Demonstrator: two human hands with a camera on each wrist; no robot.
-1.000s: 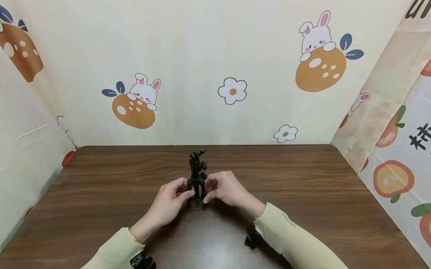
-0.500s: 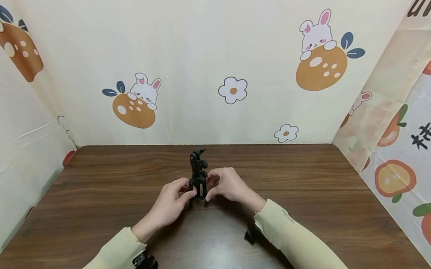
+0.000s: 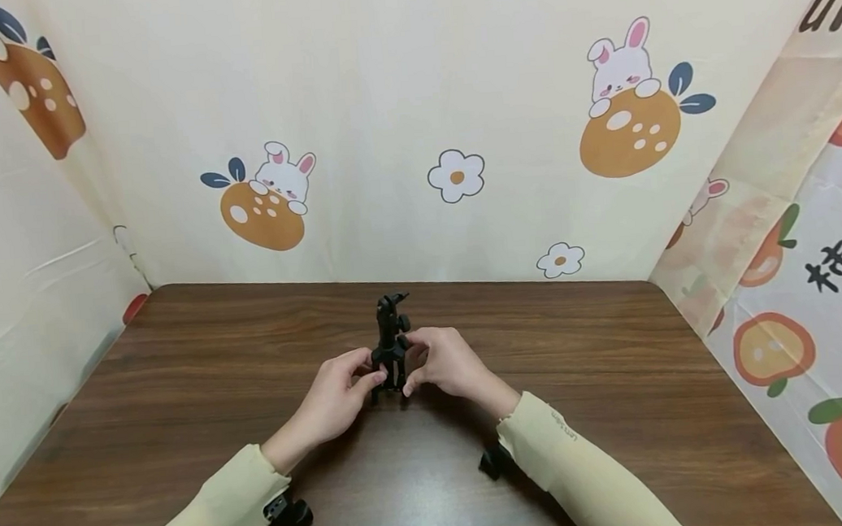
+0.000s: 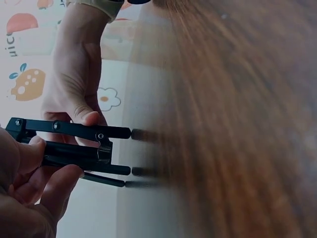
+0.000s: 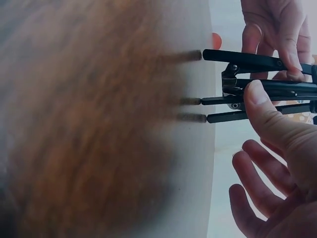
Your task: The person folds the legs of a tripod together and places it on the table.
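Note:
A small black tripod (image 3: 387,328) stands upright near the middle of the table, its head on top and its legs drawn close together. In the left wrist view the tripod's legs (image 4: 74,130) meet their reflections at the glossy tabletop. My left hand (image 3: 337,397) pinches the tripod's lower part from the left between thumb and fingers. From the right, my right hand (image 3: 445,365) holds it low down. The right wrist view has the right thumb (image 5: 260,96) on a leg, the other fingers spread loosely below. Part of the legs is hidden behind the fingers.
The brown wood-grain table (image 3: 586,414) has its far edge against a cream printed curtain (image 3: 373,95). More printed cloth (image 3: 781,270) hangs along the right and left sides. Black wrist cameras (image 3: 290,517) sit under both sleeves.
The tripod and both hands have shifted very slightly to the right. Both hands keep their hold; the tripod stays upright.

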